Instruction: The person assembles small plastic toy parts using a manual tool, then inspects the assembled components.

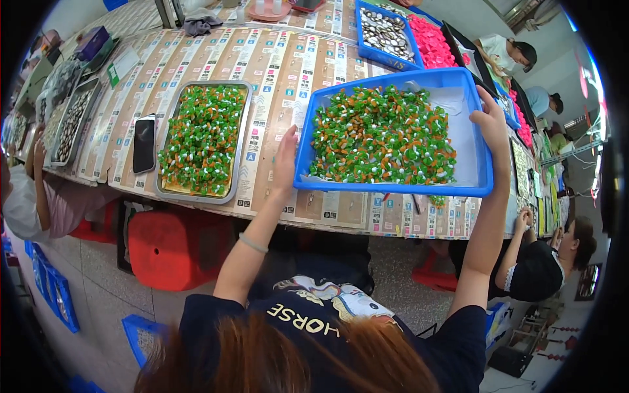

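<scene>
A blue plastic tray (473, 134) full of small green, orange and white pieces is held over the table's near edge. My left hand (285, 157) grips its left rim, thumb side against the wall. My right hand (491, 124) clasps the right rim near the far corner. The tray tilts a little, with its pieces heaped toward the left and a bare white liner on the right. To the left lies a metal tray (241, 141) with the same green and white pieces spread flat.
A black phone (144, 144) lies left of the metal tray. Farther back stand a blue bin of dark round parts (367, 49) and pink parts (434, 40). A red stool (173, 245) sits under the table. Other people sit at left and right.
</scene>
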{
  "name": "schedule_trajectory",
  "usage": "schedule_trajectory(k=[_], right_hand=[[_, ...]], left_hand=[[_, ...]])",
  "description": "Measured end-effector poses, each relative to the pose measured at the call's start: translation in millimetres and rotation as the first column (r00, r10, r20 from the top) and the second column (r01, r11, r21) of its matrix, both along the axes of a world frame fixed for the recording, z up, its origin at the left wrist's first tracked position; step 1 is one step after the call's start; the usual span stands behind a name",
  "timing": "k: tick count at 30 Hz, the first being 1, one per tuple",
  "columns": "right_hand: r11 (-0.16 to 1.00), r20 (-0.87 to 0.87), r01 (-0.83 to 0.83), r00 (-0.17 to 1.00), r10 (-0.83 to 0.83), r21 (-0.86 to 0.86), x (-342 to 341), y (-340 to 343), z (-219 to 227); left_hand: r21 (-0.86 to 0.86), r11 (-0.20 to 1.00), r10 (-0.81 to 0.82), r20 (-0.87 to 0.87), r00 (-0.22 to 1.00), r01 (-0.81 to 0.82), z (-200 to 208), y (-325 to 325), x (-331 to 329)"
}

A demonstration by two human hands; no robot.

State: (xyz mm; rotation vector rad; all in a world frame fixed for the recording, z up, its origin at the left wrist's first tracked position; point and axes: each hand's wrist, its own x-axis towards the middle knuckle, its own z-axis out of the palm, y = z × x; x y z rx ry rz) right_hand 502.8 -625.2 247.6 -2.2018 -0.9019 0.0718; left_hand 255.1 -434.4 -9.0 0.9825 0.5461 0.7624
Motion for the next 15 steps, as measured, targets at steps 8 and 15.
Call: schedule_trajectory(k=[8,15], right_hand=[[0.998,0.057,-0.027,0.998,0.031,-0.062,-44,35,18],[0.973,0.173,0.063,0.985,-0.024,-0.223,-76,55,49]], left_hand=[[0.476,0.867,0.272,-0.204,0.94,-0.148,5,-48,-41],[0.452,0.845,0.398,-0.177,0.9,-0.284,17,-57,-49]])
